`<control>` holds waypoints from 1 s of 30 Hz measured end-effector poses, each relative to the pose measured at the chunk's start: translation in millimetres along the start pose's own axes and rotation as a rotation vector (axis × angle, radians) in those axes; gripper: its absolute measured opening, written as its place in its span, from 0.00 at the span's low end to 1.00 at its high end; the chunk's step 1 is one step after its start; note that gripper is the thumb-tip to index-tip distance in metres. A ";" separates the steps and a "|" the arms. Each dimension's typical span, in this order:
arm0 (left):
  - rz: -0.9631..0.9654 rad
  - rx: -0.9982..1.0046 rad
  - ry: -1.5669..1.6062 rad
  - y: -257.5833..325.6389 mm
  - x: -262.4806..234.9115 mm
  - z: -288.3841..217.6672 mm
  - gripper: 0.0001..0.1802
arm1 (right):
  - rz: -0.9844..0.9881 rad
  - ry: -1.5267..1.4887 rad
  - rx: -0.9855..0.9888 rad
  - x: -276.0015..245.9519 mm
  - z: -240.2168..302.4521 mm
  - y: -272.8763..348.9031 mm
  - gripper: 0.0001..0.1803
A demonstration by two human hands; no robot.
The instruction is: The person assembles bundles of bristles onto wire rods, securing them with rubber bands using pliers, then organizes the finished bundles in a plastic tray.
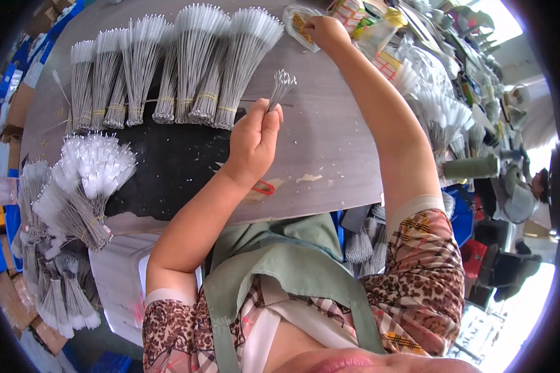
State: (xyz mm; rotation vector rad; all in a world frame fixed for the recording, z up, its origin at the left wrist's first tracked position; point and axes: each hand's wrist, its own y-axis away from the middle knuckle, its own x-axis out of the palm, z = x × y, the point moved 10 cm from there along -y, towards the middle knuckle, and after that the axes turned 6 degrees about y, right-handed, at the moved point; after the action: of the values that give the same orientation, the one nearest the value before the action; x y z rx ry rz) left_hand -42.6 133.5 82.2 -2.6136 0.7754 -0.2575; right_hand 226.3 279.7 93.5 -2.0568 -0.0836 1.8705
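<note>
My left hand (253, 135) is closed around a small bundle of thin wire brushes (282, 84), held just above the table. Their looped metal ends stick up from the fist; the lower part is hidden by the hand. At the far side my right hand (328, 32) reaches over a clear plastic bag (290, 17) of yellow rubber bands. Its fingers are drawn together at the bag's contents, and I cannot make out what is between them. Left of my left hand stretches a row of brush bundles (196, 68), white bristles pointing away, several tied with yellow bands.
More brushes (96, 168) are heaped at the table's left edge, with others hanging below. A red-handled tool (262, 188) lies near the front edge. Packets (379, 28) and further brushes (442, 115) crowd the right side. A white bin (121, 273) stands below at left.
</note>
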 end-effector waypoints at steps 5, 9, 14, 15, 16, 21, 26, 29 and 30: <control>-0.065 -0.085 0.094 -11.5 -22.1 7.6 0.10 | 0.145 0.253 0.056 31.4 3.3 -10.2 0.13; -0.071 -0.083 0.092 -14.7 -31.7 4.0 0.11 | 0.013 0.129 0.099 13.1 -11.5 -14.0 0.13; -0.049 -0.334 0.460 -19.7 -23.0 12.5 0.11 | 0.066 -0.893 0.497 18.0 -61.7 2.2 0.12; -0.067 -0.397 0.546 -17.5 -26.4 17.4 0.10 | 0.131 -1.052 0.478 11.2 -41.3 12.6 0.11; -0.079 -0.391 0.542 -17.0 -29.8 12.2 0.10 | 0.167 -1.132 0.421 -4.3 -13.2 26.6 0.11; -0.165 -0.515 0.440 -0.7 -23.9 3.5 0.20 | 0.388 -1.371 0.265 -67.8 97.9 145.2 0.08; -0.072 -0.639 0.537 34.1 -9.8 3.6 0.14 | 0.528 -1.786 0.139 -71.9 137.1 233.4 0.09; 0.150 -0.601 0.699 63.9 10.5 -9.9 0.11 | 0.620 -2.283 -0.062 -102.6 158.3 267.8 0.06; 0.318 -0.581 0.806 75.9 25.6 -22.5 0.11 | 0.641 -2.535 -0.280 -122.4 164.6 278.2 0.05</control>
State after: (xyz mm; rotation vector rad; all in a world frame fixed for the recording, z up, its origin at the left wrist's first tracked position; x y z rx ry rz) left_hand -64.3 53.9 71.8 -2.8062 1.7271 -1.1829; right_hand -2.9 22.0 116.7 1.4898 -0.2602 3.2357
